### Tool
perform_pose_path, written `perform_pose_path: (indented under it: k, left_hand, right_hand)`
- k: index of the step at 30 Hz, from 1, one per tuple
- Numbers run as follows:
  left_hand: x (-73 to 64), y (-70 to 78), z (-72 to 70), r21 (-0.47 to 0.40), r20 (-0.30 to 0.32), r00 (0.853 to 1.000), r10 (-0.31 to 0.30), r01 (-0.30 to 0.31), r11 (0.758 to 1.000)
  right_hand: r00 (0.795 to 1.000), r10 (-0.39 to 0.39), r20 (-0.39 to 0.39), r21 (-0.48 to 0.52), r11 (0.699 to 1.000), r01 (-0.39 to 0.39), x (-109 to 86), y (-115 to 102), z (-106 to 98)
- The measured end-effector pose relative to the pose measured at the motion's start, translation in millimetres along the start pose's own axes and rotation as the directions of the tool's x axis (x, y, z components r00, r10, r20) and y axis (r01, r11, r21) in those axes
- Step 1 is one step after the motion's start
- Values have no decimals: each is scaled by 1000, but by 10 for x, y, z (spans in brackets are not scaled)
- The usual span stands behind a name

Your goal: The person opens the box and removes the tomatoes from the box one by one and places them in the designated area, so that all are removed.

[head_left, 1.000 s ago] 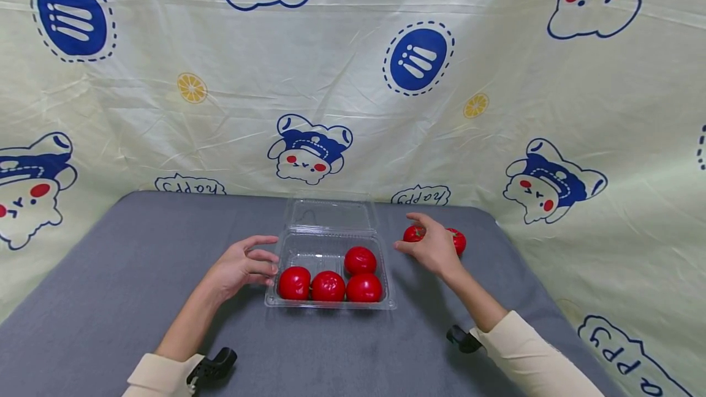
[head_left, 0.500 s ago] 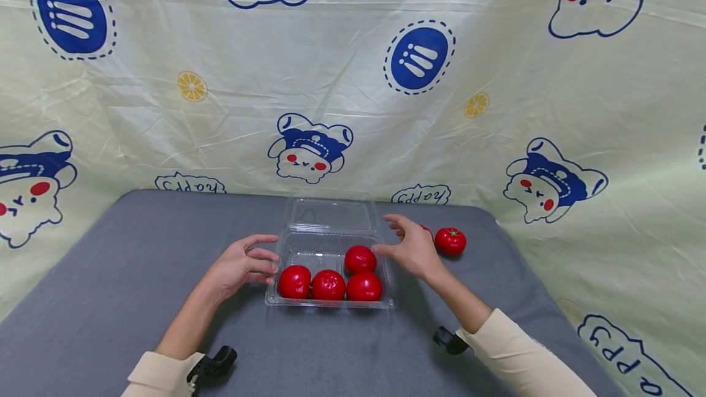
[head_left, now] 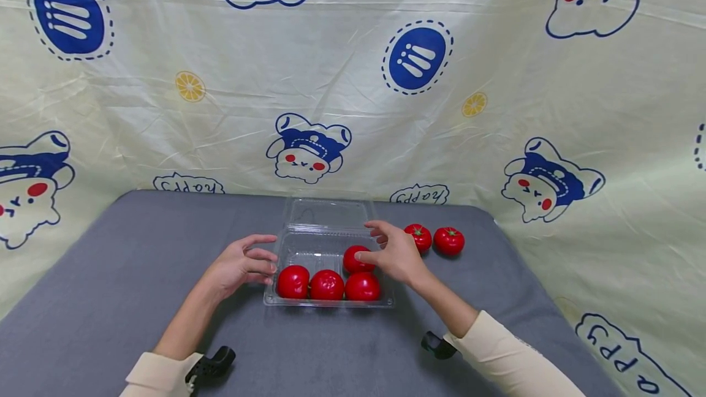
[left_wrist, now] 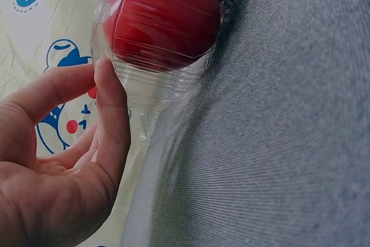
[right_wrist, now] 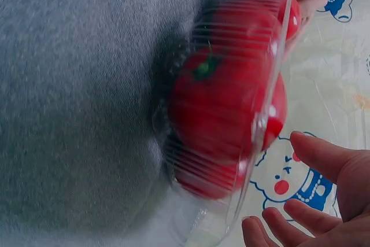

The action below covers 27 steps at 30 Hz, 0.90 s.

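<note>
Right hand (head_left: 398, 254) loosely spread beside the clear container (head_left: 386, 302), left hand (head_left: 237, 265) at its opposite side

The right hand holds nothing; its thumb and fingers are parted, palm turned inward, thumb overlapping the back tomato (head_left: 350, 263) in the head view. The left hand's fingers bend loosely, tips at the container's left wall; contact pressure cannot be told. Inside, three front tomatoes (head_left: 327, 285) line the near edge. Two loose tomatoes (head_left: 449, 242) sit on the surface (head_left: 331, 354), the nearer partly hidden behind the right hand. The transparent lid (head_left: 331, 213) is hard to make out. The left wrist view cuts off the contents; the right wrist view blurs them.
</note>
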<state>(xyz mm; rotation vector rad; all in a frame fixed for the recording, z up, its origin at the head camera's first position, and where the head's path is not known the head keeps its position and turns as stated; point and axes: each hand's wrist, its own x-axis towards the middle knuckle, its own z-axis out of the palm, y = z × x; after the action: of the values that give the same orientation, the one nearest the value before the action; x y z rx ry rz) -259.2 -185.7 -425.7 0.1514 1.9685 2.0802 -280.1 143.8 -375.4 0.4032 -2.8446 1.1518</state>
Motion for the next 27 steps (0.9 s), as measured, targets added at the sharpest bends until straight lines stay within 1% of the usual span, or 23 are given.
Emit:
perform_pose_path:
  k: [7, 13, 17, 27]
  left_hand:
    - [-4, 4, -1, -4, -4, 1000, -5, 5, 1000]
    - [-11, 11, 0, -17, -2, 1000, -8, 8, 1000]
    - [-15, 13, -3, -24, -2, 1000, -9, 9, 1000]
    - [-10, 16, 9, 1, -16, 1000, -19, 19, 1000]
  right_hand:
    - [1000, 3, 14, -47, 999, -2, 18, -6, 77]
    - [999, 18, 41, -80, 997, -15, 14, 34, 117]
    - [998, 17, 64, -99, 995, -10, 19, 56, 152]
    - [994, 18, 107, -143, 990, -3, 39, 68, 190]
